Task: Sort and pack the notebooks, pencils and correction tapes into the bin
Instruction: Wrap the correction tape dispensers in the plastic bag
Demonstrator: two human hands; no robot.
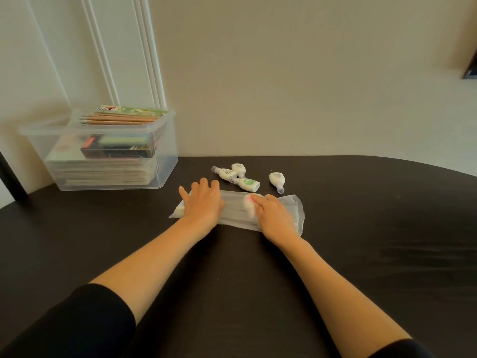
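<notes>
A clear plastic bin [165,161] stands at the table's far left, holding a stack of notebooks [103,174], boxes and wooden pencils [118,119] on top. A translucent plastic bag [237,210] lies flat in the middle of the table. My left hand [204,202] rests spread on the bag's left part. My right hand [273,215] pinches a white and pink correction tape [249,206] at the bag. Several loose correction tapes [249,184] lie just beyond the bag, one apart at the right [276,180].
The dark table [361,228] has a curved far edge against a pale wall. A dark chair or post [10,177] stands at the far left beside the bin.
</notes>
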